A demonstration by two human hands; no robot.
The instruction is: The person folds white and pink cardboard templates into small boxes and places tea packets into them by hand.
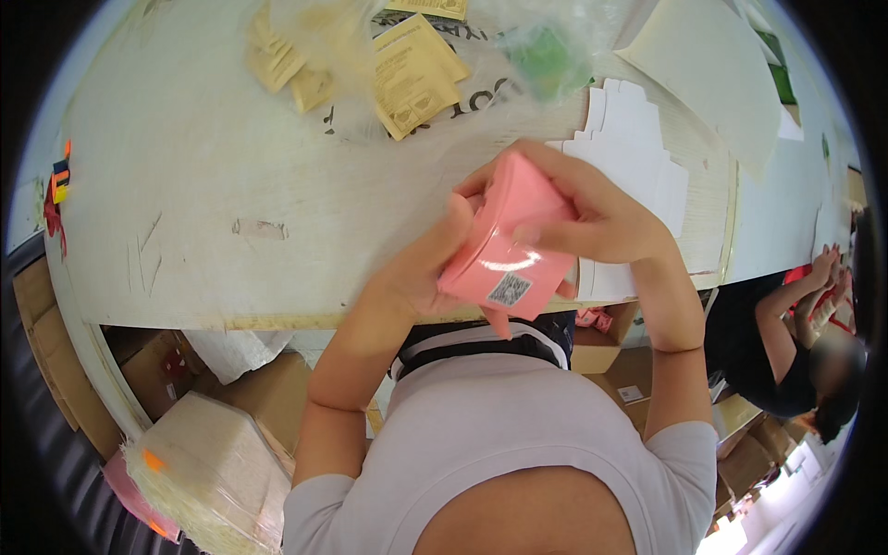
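Observation:
Both my hands are around a glossy pink box (531, 267) that bears a printed code, held over the front edge of the white worktable (201, 270). My left hand (437, 257) grips its left side, the thumb near the upper edge. Across the top and right side lies my right hand (590, 208), its thumb pressed on the pink face. The fingers beneath the box are partly hidden. Flat white box blanks (624, 132) are stacked just beyond my right hand, partly covered by it.
Yellow printed sachets (416, 76) lie on clear plastic at the back, beside a bag with green contents (551, 59). White sheets (701, 83) are at the right. A co-worker (770, 326) sits there. Cardboard boxes (277, 395) and a wrapped bale (208, 458) stand below the table.

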